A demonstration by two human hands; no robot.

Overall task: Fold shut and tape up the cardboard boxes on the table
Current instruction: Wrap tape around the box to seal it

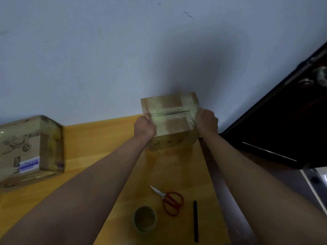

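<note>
Head view, nearest first: a tape roll (144, 219), scissors (169, 200) and a black stick (195, 221) lie near the table's (99, 138) front edge. Farther off, the left hand (144, 127) and right hand (206, 122) clamp curled fingers on the ends of a small box (170, 121) at the far right corner. Its long axis runs left to right, seam on top. That seam seems to gape, though blur hides detail; squeezing could buckle it or nudge the box off the right edge. A bigger box (30, 147) sits at the left edge.
</note>
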